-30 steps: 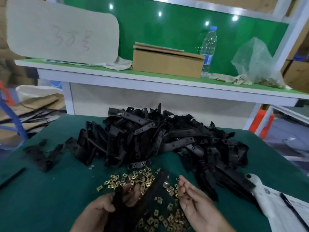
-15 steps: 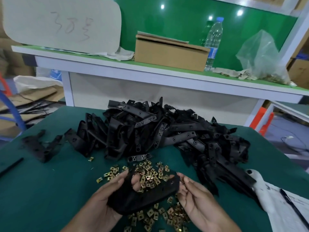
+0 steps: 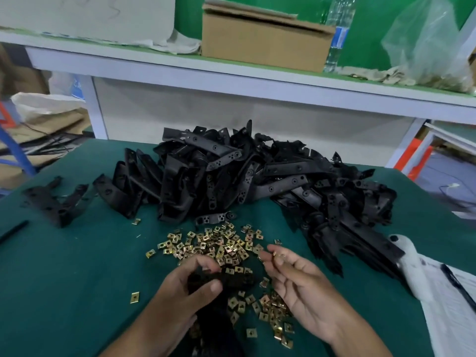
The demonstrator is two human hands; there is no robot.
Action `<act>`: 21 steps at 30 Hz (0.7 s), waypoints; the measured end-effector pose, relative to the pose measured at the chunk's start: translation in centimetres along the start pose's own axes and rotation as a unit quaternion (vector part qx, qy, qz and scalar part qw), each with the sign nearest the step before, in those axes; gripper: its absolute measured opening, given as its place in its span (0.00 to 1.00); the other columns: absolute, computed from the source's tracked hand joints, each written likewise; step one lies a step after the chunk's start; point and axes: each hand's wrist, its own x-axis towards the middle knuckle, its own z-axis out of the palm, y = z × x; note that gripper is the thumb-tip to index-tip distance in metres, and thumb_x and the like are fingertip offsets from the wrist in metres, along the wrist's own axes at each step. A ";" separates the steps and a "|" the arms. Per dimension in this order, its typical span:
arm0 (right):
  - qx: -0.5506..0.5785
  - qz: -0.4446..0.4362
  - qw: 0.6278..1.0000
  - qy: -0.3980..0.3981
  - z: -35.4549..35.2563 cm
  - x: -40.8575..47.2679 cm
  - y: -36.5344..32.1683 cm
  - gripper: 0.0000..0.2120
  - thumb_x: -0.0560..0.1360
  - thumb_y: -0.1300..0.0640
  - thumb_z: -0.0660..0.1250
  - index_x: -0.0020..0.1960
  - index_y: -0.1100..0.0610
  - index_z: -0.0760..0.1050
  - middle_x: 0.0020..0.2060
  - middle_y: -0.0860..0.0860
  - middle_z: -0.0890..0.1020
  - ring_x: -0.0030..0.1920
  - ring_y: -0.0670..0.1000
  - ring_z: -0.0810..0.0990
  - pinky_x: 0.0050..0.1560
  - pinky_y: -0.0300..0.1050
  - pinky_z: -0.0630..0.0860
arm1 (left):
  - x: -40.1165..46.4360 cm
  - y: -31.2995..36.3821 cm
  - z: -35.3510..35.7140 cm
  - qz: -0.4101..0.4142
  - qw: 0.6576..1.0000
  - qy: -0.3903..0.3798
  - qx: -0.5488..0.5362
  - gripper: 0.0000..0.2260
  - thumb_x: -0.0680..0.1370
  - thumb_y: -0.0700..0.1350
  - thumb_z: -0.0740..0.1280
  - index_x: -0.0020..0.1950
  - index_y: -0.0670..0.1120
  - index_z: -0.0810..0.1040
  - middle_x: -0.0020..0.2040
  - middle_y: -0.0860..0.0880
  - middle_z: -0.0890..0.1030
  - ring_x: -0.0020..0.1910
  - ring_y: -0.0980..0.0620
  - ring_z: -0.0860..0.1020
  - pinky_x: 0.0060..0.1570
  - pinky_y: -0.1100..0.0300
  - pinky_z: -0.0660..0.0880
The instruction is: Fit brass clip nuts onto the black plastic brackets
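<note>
Low in the centre of the frame the left hand (image 3: 188,284) has its fingers clenched around one black bracket (image 3: 231,279), while the right hand (image 3: 296,276) pinches one brass clip nut (image 3: 279,254) at its fingertips. Dozens of loose clip nuts (image 3: 213,244), too many to count, lie scattered on the green bench (image 3: 64,279) around both hands. Behind them sprawls one big heap of brackets (image 3: 257,176), with two strays (image 3: 55,202) at centre left. On the shelf (image 3: 231,76) at the top stand one cardboard box (image 3: 265,37) and one water bottle (image 3: 337,32).
</note>
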 end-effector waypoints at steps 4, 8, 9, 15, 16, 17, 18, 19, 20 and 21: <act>0.002 -0.021 1.000 -0.017 0.4 -0.2 -0.1 0.09 0.74 0.64 0.67 0.51 0.60 0.84 0.53 0.58 0.85 0.35 0.45 0.77 0.32 0.37 0.73 | -0.4 -0.3 0.0 -0.032 0.995 -0.030 0.092 0.22 0.64 0.58 0.83 0.51 0.51 0.82 0.44 0.48 0.80 0.44 0.48 0.79 0.46 0.58 0.74; -0.030 -0.034 0.999 -0.018 0.6 -0.5 -0.2 0.08 0.71 0.62 0.71 0.49 0.57 0.86 0.40 0.49 0.79 0.34 0.43 0.72 0.31 0.35 0.68 | -0.8 0.2 0.8 -0.035 0.990 -0.066 0.123 0.18 0.69 0.56 0.80 0.55 0.51 0.84 0.48 0.49 0.84 0.49 0.49 0.83 0.49 0.63 0.78; -0.030 -0.035 0.999 -0.020 0.6 -0.6 -0.2 0.09 0.70 0.62 0.71 0.49 0.56 0.86 0.39 0.48 0.80 0.34 0.42 0.72 0.30 0.34 0.68 | -0.9 0.3 1.0 -0.030 0.989 -0.065 0.129 0.18 0.69 0.55 0.80 0.56 0.51 0.84 0.51 0.47 0.86 0.52 0.49 0.84 0.50 0.64 0.78; -0.054 -0.030 0.997 -0.037 0.9 -0.9 -0.2 0.05 0.73 0.61 0.70 0.42 0.55 0.85 0.42 0.51 0.82 0.32 0.42 0.72 0.30 0.34 0.69 | -1.3 0.8 1.6 -0.012 0.993 -0.035 0.113 0.16 0.69 0.49 0.80 0.56 0.51 0.85 0.53 0.42 0.86 0.53 0.46 0.85 0.49 0.63 0.81; -0.050 -0.022 0.998 -0.038 0.9 -0.9 -0.2 0.05 0.73 0.61 0.70 0.41 0.55 0.84 0.42 0.52 0.82 0.32 0.42 0.71 0.30 0.34 0.69 | -1.3 0.9 1.7 -0.008 0.993 -0.030 0.116 0.15 0.71 0.47 0.80 0.56 0.51 0.85 0.52 0.42 0.86 0.52 0.46 0.86 0.48 0.63 0.81; -0.044 -0.015 0.998 -0.039 0.9 -0.9 0.0 0.05 0.73 0.60 0.70 0.41 0.56 0.83 0.42 0.53 0.82 0.32 0.42 0.70 0.30 0.34 0.68 | -1.3 0.9 1.7 -0.004 0.993 -0.026 0.119 0.14 0.72 0.45 0.79 0.56 0.51 0.85 0.52 0.43 0.87 0.51 0.46 0.86 0.47 0.63 0.81; -0.038 -0.011 0.998 -0.040 1.0 -0.9 0.1 0.04 0.74 0.60 0.70 0.41 0.57 0.82 0.42 0.53 0.81 0.32 0.43 0.70 0.30 0.34 0.68 | -1.4 0.9 1.8 0.000 0.992 -0.022 0.122 0.14 0.72 0.43 0.78 0.56 0.52 0.85 0.52 0.43 0.87 0.51 0.47 0.86 0.47 0.63 0.81; -0.038 -0.011 0.998 -0.042 1.1 -1.0 0.2 0.04 0.74 0.59 0.70 0.41 0.57 0.82 0.42 0.53 0.80 0.32 0.43 0.70 0.30 0.34 0.68 | -1.4 1.0 1.8 0.004 0.992 -0.019 0.121 0.14 0.71 0.42 0.77 0.56 0.54 0.85 0.51 0.43 0.87 0.50 0.47 0.86 0.46 0.63 0.81; -0.044 -0.015 0.998 -0.043 1.2 -1.0 0.3 0.03 0.74 0.59 0.70 0.42 0.57 0.81 0.42 0.53 0.79 0.32 0.43 0.70 0.30 0.34 0.68 | -1.4 1.0 1.9 0.007 0.993 -0.016 0.116 0.14 0.71 0.41 0.76 0.55 0.55 0.84 0.51 0.42 0.87 0.49 0.47 0.86 0.45 0.63 0.81; -0.056 -0.022 0.997 -0.044 1.2 -1.0 0.3 0.03 0.73 0.59 0.70 0.43 0.57 0.81 0.42 0.53 0.79 0.33 0.43 0.69 0.30 0.34 0.68 | -1.5 1.0 2.0 0.007 0.994 -0.014 0.107 0.14 0.71 0.41 0.76 0.54 0.55 0.83 0.50 0.41 0.86 0.48 0.46 0.86 0.44 0.62 0.81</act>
